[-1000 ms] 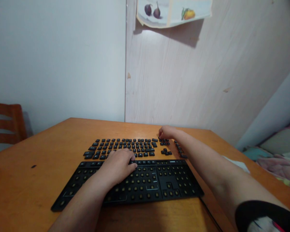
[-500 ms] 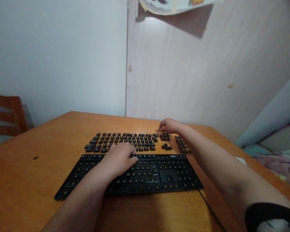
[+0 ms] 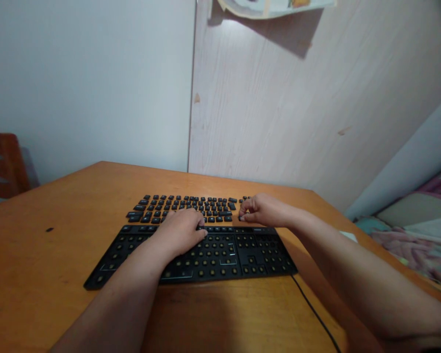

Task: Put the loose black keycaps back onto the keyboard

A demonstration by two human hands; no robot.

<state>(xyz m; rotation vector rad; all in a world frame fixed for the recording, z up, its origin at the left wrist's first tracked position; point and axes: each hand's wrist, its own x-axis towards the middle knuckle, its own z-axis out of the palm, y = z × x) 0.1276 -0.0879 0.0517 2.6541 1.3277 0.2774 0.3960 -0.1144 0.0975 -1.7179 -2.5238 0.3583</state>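
A black keyboard base (image 3: 242,255) with its keycaps taken off lies on the orange wooden table (image 3: 59,255). Behind it, several loose black keycaps (image 3: 183,207) are laid out in rows. My left hand (image 3: 182,234) rests on the upper middle of the base, fingers curled down onto it. My right hand (image 3: 262,210) hovers just above the base's top edge, at the right end of the keycap rows, its fingertips pinched on a small black keycap (image 3: 241,216).
The keyboard's black cable (image 3: 312,314) runs off toward the near right. A wooden chair (image 3: 5,164) stands at the far left. A pale wood panel (image 3: 279,108) rises behind the table, with bedding (image 3: 419,230) at the right.
My right hand has drawn back from the far keycap cluster toward the base's top edge, now pinching a keycap. The left hand stays put. The view has shifted slightly.
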